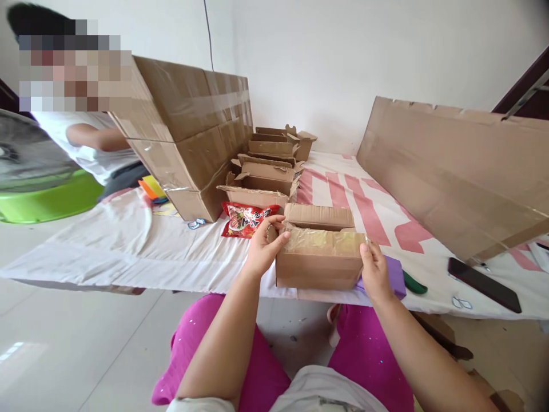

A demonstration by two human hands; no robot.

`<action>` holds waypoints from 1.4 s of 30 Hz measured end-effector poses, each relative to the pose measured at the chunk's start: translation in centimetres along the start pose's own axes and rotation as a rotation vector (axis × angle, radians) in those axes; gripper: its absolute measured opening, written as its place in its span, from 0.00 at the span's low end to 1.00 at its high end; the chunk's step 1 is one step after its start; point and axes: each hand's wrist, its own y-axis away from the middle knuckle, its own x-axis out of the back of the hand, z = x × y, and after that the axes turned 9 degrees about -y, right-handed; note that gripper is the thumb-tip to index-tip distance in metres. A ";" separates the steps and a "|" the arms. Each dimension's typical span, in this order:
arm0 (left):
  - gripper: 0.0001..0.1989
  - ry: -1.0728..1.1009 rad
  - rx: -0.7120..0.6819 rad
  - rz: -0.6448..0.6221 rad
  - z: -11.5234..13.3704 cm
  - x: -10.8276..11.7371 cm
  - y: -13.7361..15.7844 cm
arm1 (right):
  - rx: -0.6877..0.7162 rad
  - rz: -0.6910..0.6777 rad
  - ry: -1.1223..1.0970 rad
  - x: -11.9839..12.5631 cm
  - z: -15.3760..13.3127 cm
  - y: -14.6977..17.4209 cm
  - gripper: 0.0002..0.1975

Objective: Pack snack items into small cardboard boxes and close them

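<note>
A small cardboard box with open flaps stands at the table's front edge, and clear tape shows on its near flap. My left hand grips its left end, the thumb over the near flap's corner. At the right end, my right hand pinches the box's edge, the fingers partly hidden. A red printed food packet lies just beyond my left hand. Beside my right hand are a purple block-shaped item and a dark green curved object. The inside of the box is hidden from here.
Several open cardboard boxes form a row behind. Stacked large cartons wall off the left, where another person sits. A cardboard panel stands right. A phone lies on the cloth-covered table.
</note>
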 end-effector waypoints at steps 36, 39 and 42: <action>0.09 0.310 0.051 0.107 0.5 -1.9 1.7 | 0.688 -0.568 0.505 -4.2 -7.6 -1.9 0.08; 0.09 0.314 0.056 0.112 0.5 -2.0 1.7 | 0.665 -0.577 0.445 -5.5 -7.8 -3.0 0.07; 0.09 0.322 0.058 0.117 0.2 -2.0 1.6 | 0.644 -0.590 0.388 -6.6 -8.1 -3.4 0.07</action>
